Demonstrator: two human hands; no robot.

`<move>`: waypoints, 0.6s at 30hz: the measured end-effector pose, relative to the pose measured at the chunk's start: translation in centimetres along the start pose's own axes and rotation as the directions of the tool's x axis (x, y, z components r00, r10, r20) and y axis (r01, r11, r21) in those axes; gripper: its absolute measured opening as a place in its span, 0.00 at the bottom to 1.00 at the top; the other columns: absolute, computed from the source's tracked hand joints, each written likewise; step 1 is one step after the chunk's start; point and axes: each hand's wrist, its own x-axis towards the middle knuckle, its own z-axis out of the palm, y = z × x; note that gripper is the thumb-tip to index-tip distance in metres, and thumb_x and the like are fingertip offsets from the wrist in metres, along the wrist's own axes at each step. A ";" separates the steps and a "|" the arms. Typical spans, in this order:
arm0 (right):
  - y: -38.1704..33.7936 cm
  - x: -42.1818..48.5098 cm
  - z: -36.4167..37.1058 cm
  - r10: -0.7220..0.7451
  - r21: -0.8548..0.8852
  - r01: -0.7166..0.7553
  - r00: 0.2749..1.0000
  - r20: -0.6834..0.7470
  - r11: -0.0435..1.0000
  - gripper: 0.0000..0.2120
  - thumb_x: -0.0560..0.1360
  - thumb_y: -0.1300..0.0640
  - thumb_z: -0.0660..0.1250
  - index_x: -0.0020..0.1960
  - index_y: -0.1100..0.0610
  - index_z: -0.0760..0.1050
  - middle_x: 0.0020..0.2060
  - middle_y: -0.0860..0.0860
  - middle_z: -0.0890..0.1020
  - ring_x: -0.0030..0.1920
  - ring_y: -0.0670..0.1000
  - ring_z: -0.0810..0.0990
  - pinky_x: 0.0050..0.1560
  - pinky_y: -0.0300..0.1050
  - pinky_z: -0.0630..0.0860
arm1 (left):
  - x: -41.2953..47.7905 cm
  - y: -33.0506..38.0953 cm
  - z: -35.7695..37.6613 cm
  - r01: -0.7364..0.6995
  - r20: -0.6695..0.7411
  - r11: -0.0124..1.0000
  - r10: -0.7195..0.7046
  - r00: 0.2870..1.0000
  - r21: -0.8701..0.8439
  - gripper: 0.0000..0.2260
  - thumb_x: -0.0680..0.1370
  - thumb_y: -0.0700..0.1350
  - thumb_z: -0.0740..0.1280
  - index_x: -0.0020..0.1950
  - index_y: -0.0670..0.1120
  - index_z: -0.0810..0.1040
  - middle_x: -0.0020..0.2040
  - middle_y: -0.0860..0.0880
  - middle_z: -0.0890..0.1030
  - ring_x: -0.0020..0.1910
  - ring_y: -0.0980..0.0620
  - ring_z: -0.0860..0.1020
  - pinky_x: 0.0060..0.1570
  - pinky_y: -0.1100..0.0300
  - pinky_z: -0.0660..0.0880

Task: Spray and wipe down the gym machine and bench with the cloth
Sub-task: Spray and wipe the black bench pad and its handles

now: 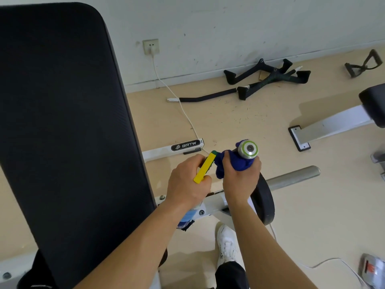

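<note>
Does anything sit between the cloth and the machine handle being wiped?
Nothing visible. The right hand grips the cloth, which is wrapped straight round the silver-capped handle. The left hand holds the sprayer beside it, nozzle near the cloth.

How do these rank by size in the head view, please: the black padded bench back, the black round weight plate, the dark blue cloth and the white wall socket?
1. Black padded bench back.
2-3. Black round weight plate, edge-on, and dark blue cloth: too alike to rank.
4. White wall socket.
</note>
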 end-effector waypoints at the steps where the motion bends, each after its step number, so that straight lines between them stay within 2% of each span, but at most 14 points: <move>1: 0.6 0.1 0.2 0.018 -0.024 -0.018 1.000 0.014 1.000 0.25 0.65 0.35 0.72 0.55 0.45 0.71 0.50 0.47 0.78 0.50 0.49 0.79 0.50 0.52 0.79 | 0.0 -0.2 0.0 0.006 -0.006 1.000 -0.006 1.000 0.004 0.05 0.70 0.42 0.62 0.42 0.51 0.75 0.35 0.49 0.77 0.36 0.44 0.75 0.38 0.44 0.77; 4: 2.7 0.2 -0.3 -0.005 -0.217 0.031 0.993 0.120 0.976 0.21 0.66 0.36 0.72 0.50 0.48 0.72 0.46 0.48 0.76 0.48 0.53 0.78 0.46 0.51 0.77 | 0.0 -0.6 0.1 0.028 -0.014 1.000 -0.028 1.000 0.000 0.06 0.71 0.40 0.64 0.43 0.51 0.76 0.35 0.49 0.77 0.36 0.43 0.75 0.38 0.44 0.77; 6: 3.3 0.7 -1.4 -0.024 -0.313 0.091 0.977 0.211 0.945 0.16 0.69 0.42 0.73 0.47 0.50 0.72 0.45 0.49 0.74 0.48 0.55 0.77 0.45 0.48 0.73 | -0.1 -0.5 0.1 0.022 -0.011 1.000 -0.022 1.000 -0.017 0.06 0.72 0.40 0.64 0.43 0.50 0.76 0.35 0.50 0.77 0.36 0.44 0.75 0.38 0.44 0.77; 7: 3.2 1.0 -2.1 -0.041 -0.303 0.115 0.970 0.239 0.946 0.14 0.71 0.46 0.74 0.48 0.50 0.72 0.46 0.49 0.74 0.48 0.56 0.77 0.45 0.47 0.73 | -0.1 -0.4 0.0 0.017 -0.012 1.000 -0.017 1.000 -0.024 0.05 0.71 0.41 0.64 0.43 0.50 0.75 0.35 0.49 0.77 0.35 0.44 0.75 0.38 0.44 0.77; 8: 2.7 1.3 -3.1 -0.043 -0.252 0.109 0.966 0.255 0.962 0.14 0.71 0.51 0.74 0.53 0.51 0.74 0.49 0.49 0.74 0.50 0.54 0.78 0.47 0.46 0.74 | -0.1 -0.4 0.0 0.015 -0.014 0.999 -0.016 1.000 -0.035 0.04 0.71 0.42 0.64 0.43 0.50 0.75 0.35 0.49 0.77 0.35 0.44 0.75 0.38 0.44 0.77; 9: 2.1 1.6 -4.1 -0.026 -0.159 0.068 0.967 0.252 0.985 0.20 0.72 0.55 0.75 0.61 0.51 0.73 0.53 0.48 0.75 0.52 0.52 0.78 0.50 0.43 0.75 | -0.1 -0.4 -0.1 0.016 -0.017 0.999 -0.017 1.000 -0.048 0.04 0.72 0.42 0.64 0.43 0.50 0.75 0.36 0.49 0.77 0.36 0.43 0.75 0.38 0.44 0.77; 11: 0.3 2.6 -6.3 0.027 0.093 -0.050 0.972 0.233 0.994 0.34 0.73 0.62 0.75 0.74 0.49 0.64 0.56 0.46 0.75 0.52 0.43 0.80 0.49 0.34 0.75 | -0.1 -0.5 -0.2 0.021 -0.024 0.996 -0.023 0.999 -0.085 0.03 0.73 0.42 0.64 0.43 0.50 0.76 0.36 0.48 0.78 0.36 0.43 0.75 0.38 0.45 0.77; 12: -0.8 3.3 -7.2 0.012 0.193 -0.060 0.971 0.239 0.979 0.35 0.73 0.64 0.74 0.75 0.49 0.63 0.56 0.46 0.75 0.49 0.40 0.81 0.46 0.32 0.76 | -0.1 -0.4 -0.3 0.021 -0.028 0.995 -0.024 0.999 -0.102 0.03 0.73 0.42 0.65 0.44 0.50 0.76 0.36 0.48 0.78 0.36 0.43 0.76 0.38 0.46 0.78; 13: -1.5 4.4 -7.6 -0.014 0.269 -0.062 0.962 0.272 0.961 0.31 0.74 0.64 0.74 0.73 0.51 0.66 0.55 0.47 0.76 0.47 0.39 0.81 0.45 0.33 0.77 | 0.0 -0.3 -0.3 0.018 -0.034 0.994 -0.022 0.999 -0.112 0.03 0.74 0.42 0.65 0.44 0.50 0.76 0.36 0.48 0.78 0.36 0.44 0.76 0.38 0.47 0.78; 14: -2.1 5.5 -7.5 -0.037 0.333 -0.087 0.936 0.350 0.939 0.23 0.76 0.62 0.72 0.68 0.54 0.71 0.55 0.49 0.78 0.47 0.41 0.82 0.46 0.36 0.77 | 0.1 -0.2 -0.4 0.020 -0.041 0.993 -0.025 0.999 -0.118 0.04 0.74 0.41 0.66 0.44 0.50 0.76 0.37 0.49 0.78 0.36 0.44 0.76 0.38 0.47 0.78; 15: -2.5 6.6 -7.1 -0.020 0.392 -0.187 0.885 0.466 0.901 0.15 0.78 0.57 0.70 0.63 0.56 0.76 0.54 0.52 0.80 0.49 0.46 0.82 0.49 0.42 0.77 | 0.1 -0.1 -0.4 0.025 -0.045 0.992 -0.031 0.998 -0.122 0.04 0.74 0.41 0.66 0.44 0.50 0.76 0.37 0.48 0.78 0.36 0.44 0.76 0.38 0.48 0.78; 16: -2.9 7.3 -6.3 0.039 0.422 -0.350 0.806 0.591 0.836 0.13 0.79 0.51 0.65 0.58 0.58 0.80 0.52 0.57 0.81 0.49 0.52 0.81 0.50 0.47 0.76 | 0.2 0.0 -0.4 0.029 -0.047 0.992 -0.035 0.998 -0.125 0.04 0.74 0.40 0.66 0.44 0.49 0.76 0.37 0.48 0.78 0.36 0.44 0.76 0.38 0.47 0.77; 18: -2.9 7.8 -4.5 0.123 0.330 -0.553 0.629 0.768 0.765 0.25 0.81 0.43 0.55 0.49 0.61 0.82 0.44 0.60 0.82 0.43 0.56 0.80 0.44 0.47 0.75 | 0.3 -0.2 -0.1 0.054 -0.055 0.991 -0.062 0.997 -0.125 0.03 0.73 0.42 0.64 0.44 0.49 0.76 0.36 0.48 0.78 0.36 0.44 0.76 0.37 0.45 0.77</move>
